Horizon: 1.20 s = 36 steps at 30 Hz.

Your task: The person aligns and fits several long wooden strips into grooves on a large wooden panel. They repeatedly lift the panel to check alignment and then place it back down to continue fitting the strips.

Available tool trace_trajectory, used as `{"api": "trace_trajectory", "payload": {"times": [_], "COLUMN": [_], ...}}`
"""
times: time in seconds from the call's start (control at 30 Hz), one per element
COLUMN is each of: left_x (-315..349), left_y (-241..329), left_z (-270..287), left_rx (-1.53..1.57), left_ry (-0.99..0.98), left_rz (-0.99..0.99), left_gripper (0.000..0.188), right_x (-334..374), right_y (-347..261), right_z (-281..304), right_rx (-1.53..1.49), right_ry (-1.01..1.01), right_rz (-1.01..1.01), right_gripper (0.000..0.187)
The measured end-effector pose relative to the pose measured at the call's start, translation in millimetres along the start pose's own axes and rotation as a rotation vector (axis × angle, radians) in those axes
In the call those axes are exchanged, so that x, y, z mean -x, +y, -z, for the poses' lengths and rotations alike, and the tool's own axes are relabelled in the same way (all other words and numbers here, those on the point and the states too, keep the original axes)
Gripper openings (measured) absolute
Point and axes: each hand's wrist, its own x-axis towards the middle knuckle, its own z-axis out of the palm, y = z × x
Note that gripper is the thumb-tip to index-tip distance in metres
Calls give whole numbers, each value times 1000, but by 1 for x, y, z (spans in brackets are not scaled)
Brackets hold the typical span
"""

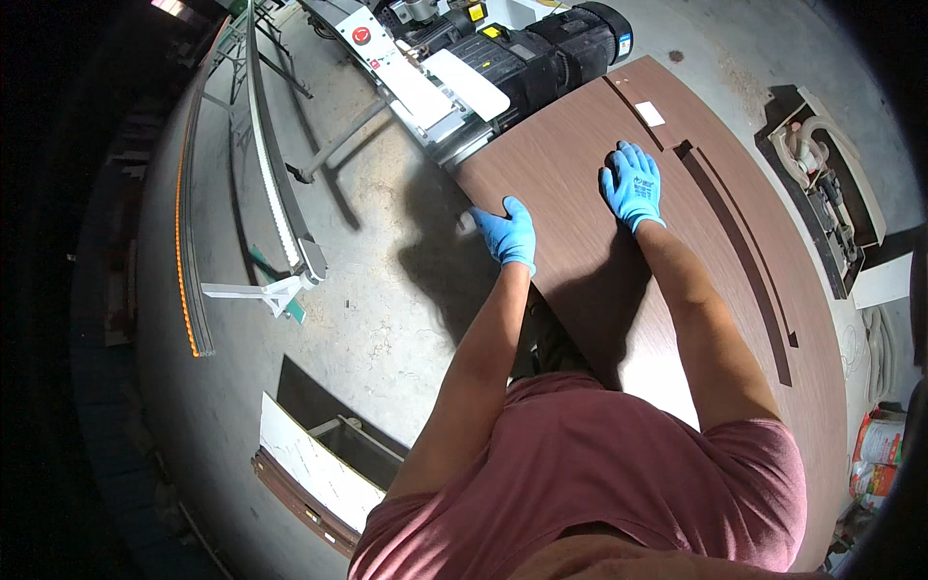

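A large brown wood-grain panel point(551, 155) lies in front of me and along my right side, its far left corner against a machine. My left hand point(505, 235), in a blue glove, is at the panel's left edge. Its thumb rests over the top face and its fingers curl past the edge, their tips partly hidden. Flat on the top face lies my right hand point(635, 184), also blue-gloved, fingers stretched forward. Dark strips point(739, 253) lie on the panel to the right of that hand, and a small white label point(650, 114) sits beyond it.
The machine point(503, 72) has black motors and a red stop button point(362, 36). At left runs a long rail stand point(261, 155) with a white foot. A white marbled board point(314, 454) is at lower left. An open box with a hose point(817, 155) stands on the right floor.
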Motion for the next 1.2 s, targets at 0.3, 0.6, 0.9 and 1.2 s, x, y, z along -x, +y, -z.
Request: {"api": "trace_trajectory", "payload": {"times": [0.3, 0.6, 0.9, 1.2], "left_x": [-2, 0, 6, -5], "left_y": [-3, 1, 13, -11], "left_z": [-2, -2, -3, -10], "left_rx": [-61, -134, -135, -234], "left_ry": [-30, 14, 13, 61], "left_rz": [40, 39, 57, 37], "left_gripper": [96, 95, 95, 97], "right_x": [2, 0, 1, -32], "right_y": [2, -1, 2, -47], "right_z": [-5, 0, 2, -4], "right_rx": [2, -10, -5, -214], "right_ry": [69, 3, 3, 133], "right_rz": [23, -3, 5, 156], "right_gripper": [37, 39, 39, 51]}}
